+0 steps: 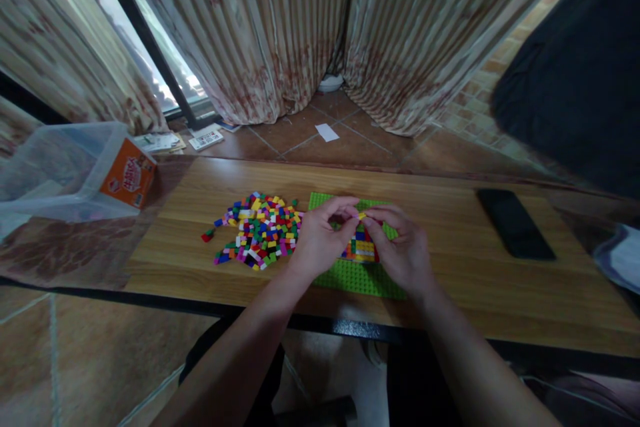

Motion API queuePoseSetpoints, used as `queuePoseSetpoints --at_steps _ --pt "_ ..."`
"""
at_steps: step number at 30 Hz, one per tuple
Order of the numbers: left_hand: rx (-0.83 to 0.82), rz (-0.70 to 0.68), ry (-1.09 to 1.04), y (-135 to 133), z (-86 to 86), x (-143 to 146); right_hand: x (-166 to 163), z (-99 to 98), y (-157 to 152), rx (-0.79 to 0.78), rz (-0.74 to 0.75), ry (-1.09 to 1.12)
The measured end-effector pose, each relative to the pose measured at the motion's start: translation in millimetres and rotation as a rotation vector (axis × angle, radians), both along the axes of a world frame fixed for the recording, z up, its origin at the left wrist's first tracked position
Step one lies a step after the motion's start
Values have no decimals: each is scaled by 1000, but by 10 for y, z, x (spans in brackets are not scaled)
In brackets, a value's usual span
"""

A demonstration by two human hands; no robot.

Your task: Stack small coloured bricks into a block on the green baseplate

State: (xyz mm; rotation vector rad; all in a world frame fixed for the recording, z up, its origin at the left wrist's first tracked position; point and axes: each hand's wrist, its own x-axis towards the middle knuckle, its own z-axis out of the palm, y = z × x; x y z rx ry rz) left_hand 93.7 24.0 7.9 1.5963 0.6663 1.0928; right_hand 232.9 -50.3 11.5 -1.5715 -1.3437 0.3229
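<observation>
While your two hands meet over the green baseplate (360, 277), a clear plastic bin (60, 173) with an orange label sits at the far left of the counter (450, 280); what is in it cannot be made out. Your left hand (320, 240) and right hand (403, 250) pinch a small yellow brick (361, 215) between their fingers (345, 203), its long axis running left to right. Just below it a multicoloured brick stack (364, 247) stands on the baseplate. Loose bricks (257, 230) lie heaped beside the plate's left edge. A black phone (515, 223) lies well apart at right.
</observation>
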Motion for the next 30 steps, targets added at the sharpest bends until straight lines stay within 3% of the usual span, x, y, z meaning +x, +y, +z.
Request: queuePoseSetpoints --at_steps 10,16,22,30 --pt "-89 118 10 -65 24 53 -101 19 11 127 -112 -203" --pt "-105 138 34 20 -16 -8 163 44 -50 113 -171 -226" --pt "-95 212 47 186 -50 -110 470 6 -156 2 -45 -303" --pt "-86 203 69 227 -91 -112 491 -19 -190 -63 16 -328"
